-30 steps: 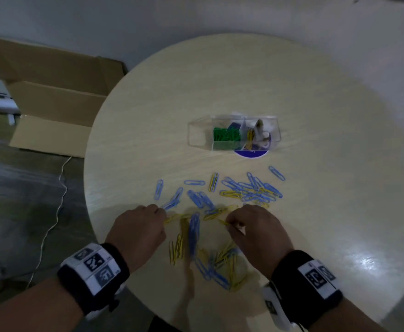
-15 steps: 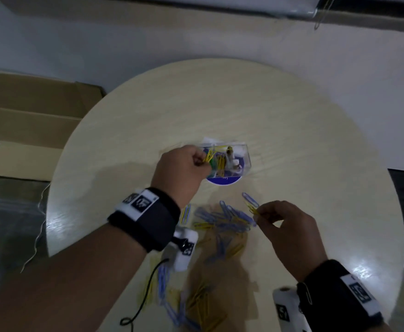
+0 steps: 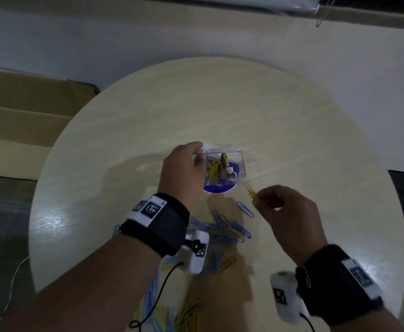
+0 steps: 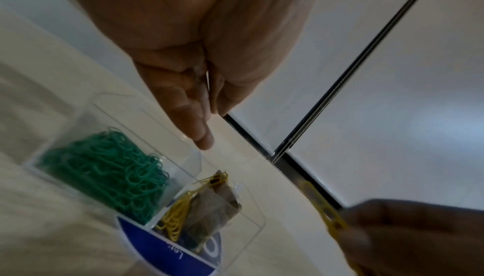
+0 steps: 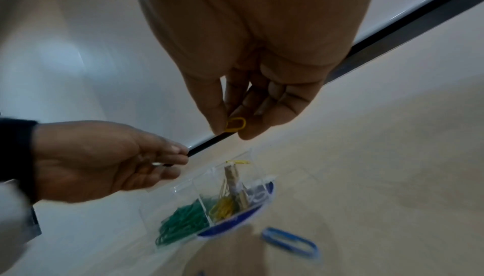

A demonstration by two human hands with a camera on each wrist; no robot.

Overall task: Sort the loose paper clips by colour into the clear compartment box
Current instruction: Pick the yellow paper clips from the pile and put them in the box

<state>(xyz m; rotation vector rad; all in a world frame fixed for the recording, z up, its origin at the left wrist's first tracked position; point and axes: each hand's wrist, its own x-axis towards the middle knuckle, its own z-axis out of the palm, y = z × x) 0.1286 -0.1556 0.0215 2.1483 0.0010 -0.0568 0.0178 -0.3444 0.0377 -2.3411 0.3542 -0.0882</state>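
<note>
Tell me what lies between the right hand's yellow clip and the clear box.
Nothing: bare table separates the yellow clip from the clear box, seen in the head view.

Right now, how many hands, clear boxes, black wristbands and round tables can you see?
Bare hands: 2 (left hand; right hand, a yellow wire paper clip in its grip)
Clear plastic compartment box: 1
Black wristbands: 2 (left black wristband; right black wristband)
Round pale wooden table: 1
Total: 6

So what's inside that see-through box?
The clear box holds a heap of green clips in one compartment and yellow clips beside a brownish bundle in the next. Under it shows a blue disc. The left hand hides its far end.
</note>
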